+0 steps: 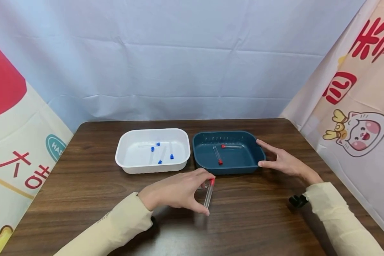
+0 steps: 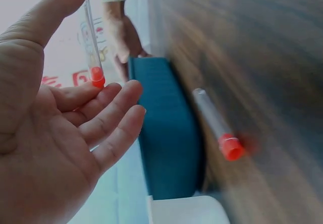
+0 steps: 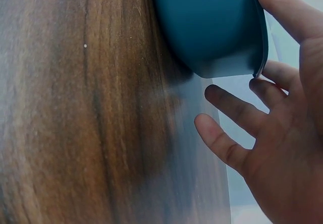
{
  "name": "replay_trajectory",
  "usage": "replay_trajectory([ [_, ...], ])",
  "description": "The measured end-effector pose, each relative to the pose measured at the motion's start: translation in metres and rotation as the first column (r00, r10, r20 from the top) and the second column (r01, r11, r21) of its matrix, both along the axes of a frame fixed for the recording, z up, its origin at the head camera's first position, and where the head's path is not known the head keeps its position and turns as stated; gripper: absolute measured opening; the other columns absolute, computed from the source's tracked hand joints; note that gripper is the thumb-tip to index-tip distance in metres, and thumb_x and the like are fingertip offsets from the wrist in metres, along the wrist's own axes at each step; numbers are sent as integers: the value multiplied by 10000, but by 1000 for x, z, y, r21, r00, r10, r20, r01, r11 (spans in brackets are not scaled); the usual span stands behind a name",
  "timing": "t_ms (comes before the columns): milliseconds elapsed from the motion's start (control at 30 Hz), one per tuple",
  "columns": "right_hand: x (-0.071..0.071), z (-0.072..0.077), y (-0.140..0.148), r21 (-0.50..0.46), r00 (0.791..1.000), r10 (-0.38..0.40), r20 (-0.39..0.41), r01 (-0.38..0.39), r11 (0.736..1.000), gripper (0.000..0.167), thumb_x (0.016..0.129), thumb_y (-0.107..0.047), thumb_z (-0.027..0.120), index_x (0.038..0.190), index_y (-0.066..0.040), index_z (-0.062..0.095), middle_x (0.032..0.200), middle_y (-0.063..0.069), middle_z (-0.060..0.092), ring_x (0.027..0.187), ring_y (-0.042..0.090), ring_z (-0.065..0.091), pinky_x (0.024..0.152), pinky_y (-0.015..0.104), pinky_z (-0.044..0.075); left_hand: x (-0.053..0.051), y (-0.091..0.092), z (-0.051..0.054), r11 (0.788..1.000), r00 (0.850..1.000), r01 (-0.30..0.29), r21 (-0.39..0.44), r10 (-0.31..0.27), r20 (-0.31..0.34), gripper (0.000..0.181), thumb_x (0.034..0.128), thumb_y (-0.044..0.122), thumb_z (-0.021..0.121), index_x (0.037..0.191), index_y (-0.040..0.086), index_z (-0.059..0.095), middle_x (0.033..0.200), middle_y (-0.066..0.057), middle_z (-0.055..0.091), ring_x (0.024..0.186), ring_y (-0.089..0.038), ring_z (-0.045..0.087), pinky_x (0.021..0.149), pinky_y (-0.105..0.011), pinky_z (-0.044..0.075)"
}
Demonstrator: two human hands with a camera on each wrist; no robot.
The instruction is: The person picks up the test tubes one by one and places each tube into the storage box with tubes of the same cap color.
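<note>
My left hand (image 1: 182, 190) pinches a red-capped clear test tube (image 1: 209, 195) between thumb and fingertips, one at each end, above the table. In the left wrist view its other fingers spread loosely. A second red-capped test tube (image 2: 213, 117) lies on the table under that hand, mostly hidden in the head view. My right hand (image 1: 283, 161) touches the right end of a dark blue tray (image 1: 230, 170), thumb and fingertips at the rim, fingers spread. Inside that tray lie two red-capped test tubes, one upright on the page (image 1: 217, 154) and one sideways (image 1: 233, 146).
To the left of the blue tray stands a white tray (image 1: 152, 168) with several blue-capped test tubes (image 1: 171, 155) in it. Both trays sit on a dark wooden table (image 1: 83, 185). A pale cloth (image 1: 185, 71) hangs behind, with printed cloths at the sides.
</note>
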State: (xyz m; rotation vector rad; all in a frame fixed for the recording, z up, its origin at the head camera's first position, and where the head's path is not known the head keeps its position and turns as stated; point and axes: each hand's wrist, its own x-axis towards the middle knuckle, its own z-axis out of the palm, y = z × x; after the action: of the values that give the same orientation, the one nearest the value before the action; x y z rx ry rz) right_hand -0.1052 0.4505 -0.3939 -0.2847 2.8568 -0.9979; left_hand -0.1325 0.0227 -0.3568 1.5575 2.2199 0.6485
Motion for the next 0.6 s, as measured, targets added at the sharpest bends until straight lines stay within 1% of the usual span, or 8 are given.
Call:
replay_trajectory([
  [133,-1,0,-1,-3,1000,3,0,-3,1000,842,996,-257,714,1668,-184,214,1690,188,216,1451,514,341,1078,721,342,-5,6,8,1000,999,-7,23,7,32,865,844,561,819,1516,142,470,1382,48,508,1156,-93,588,935,-220,499],
  [267,-2,-1,0,-5,1000,3,-1,-3,1000,841,996,-262,714,1668,-184,214,1692,181,216,1460,512,325,1082,725,332,-9,12,14,999,1000,-18,29,18,24,874,847,565,813,1527,152,454,1403,43,507,1199,-76,574,951,-234,502],
  [400,-1,-1,0,-7,1000,-1,2,1,1000,841,997,-268,714,1668,-187,213,1693,178,213,1461,515,321,1083,727,328,-15,19,16,999,999,-39,27,39,4,910,854,576,801,1554,126,431,1423,14,505,1195,-96,565,949,-266,512],
  [533,-1,-1,0,-15,1000,0,1,0,1000,838,1000,-265,711,1668,-184,212,1693,180,213,1455,514,333,1082,718,340,-24,25,17,997,997,-79,19,79,3,920,850,580,800,1563,135,427,1449,-9,500,1212,-155,577,937,-303,536],
  [600,-1,-1,0,-25,1000,4,-1,-4,1000,838,999,-257,712,1668,-180,213,1694,178,212,1453,509,342,1083,704,351,-28,27,18,995,995,-102,20,102,3,909,850,578,800,1560,145,432,1451,-8,504,1223,-160,575,951,-324,539],
])
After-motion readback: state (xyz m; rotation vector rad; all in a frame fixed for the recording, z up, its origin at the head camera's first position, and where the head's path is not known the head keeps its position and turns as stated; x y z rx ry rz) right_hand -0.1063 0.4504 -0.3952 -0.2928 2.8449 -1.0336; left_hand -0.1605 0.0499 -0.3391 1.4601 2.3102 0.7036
